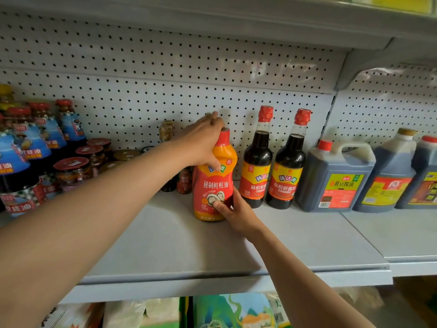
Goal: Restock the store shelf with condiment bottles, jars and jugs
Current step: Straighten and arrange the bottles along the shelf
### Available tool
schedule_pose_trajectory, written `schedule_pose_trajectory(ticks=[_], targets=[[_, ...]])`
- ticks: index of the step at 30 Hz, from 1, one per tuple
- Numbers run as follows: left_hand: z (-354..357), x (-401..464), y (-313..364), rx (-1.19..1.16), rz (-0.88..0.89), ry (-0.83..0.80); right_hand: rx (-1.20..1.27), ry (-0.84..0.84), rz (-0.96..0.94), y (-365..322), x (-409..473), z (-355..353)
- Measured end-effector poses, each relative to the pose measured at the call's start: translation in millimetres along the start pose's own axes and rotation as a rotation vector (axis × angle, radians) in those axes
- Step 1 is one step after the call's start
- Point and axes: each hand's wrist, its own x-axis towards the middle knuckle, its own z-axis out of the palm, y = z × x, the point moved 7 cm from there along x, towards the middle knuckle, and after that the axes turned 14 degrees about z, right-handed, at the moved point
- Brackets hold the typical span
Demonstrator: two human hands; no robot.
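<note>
Red-and-orange plastic squeeze bottle [214, 183] stands upright on grey metal shelf [179, 242], just left of two dark-filled glass sauce bottles [256, 162]. Left hand [203, 143] grasps its neck; right hand [233, 209] grips its base. Translucent jug [335, 176] holds dark liquid.

Across the back, a pale grey pegboard panel [165, 67] with even rows of small dark holes and a horizontal seam partway up; overhead, the plain grey underside of an upper tier [236, 17], carried at the right by a curved grey bracket [354, 67]; at the top right corner, a blurred strip of yellow-green packaging [402, 3]. Below the front lip of the shelf [189, 245], a green pack printed with mountains [231, 311]; just left of it, white bags [142, 311]; further right, a crumpled translucent bag [354, 299], too blurred to read.
</note>
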Motion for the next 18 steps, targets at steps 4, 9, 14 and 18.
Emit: schedule_pose_trajectory(ticks=[4, 9, 14, 18], targets=[[-2, 3, 9, 0.148, 0.0, -0.062, -0.012, 0.049, -0.023, 0, 1, 3], [-3, 4, 9, 0.237, 0.011, -0.043, -0.072, 0.2, -0.159, -12, -1, 4], [-6, 3, 13, 0.271, 0.02, -0.018, -0.085, 0.196, -0.16, -9, 6, -2], [-8, 4, 12, 0.276, 0.019, -0.007, -0.01, 0.156, -0.157, -7, 8, -3]])
